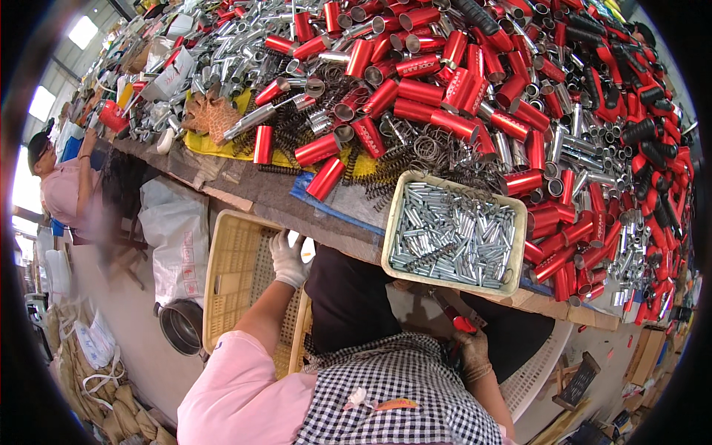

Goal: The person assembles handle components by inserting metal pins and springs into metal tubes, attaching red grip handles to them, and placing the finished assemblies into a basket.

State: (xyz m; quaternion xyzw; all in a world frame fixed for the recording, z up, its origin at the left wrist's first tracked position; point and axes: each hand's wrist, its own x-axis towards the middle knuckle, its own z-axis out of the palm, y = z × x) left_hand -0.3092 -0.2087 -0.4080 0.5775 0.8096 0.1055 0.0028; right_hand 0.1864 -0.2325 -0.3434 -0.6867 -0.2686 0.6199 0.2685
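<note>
My left hand, in a white glove, reaches over the yellow plastic basket beside my lap, its fingers stretched out and apart. A small white piece shows just by its fingertips. Low on the right, below the table edge, my right hand is closed round a red-handled metal tool; its exact kind is unclear. Between the hands and the heaped table, a cream tray full of small silver pins sits on the table's front edge. A dark spring lies on the pins.
Red metal tubes are piled across the table with silver tubes and dark coil springs. Black-and-red parts heap up at right. A white sack and a metal pot stand at left. Another person sits farther left.
</note>
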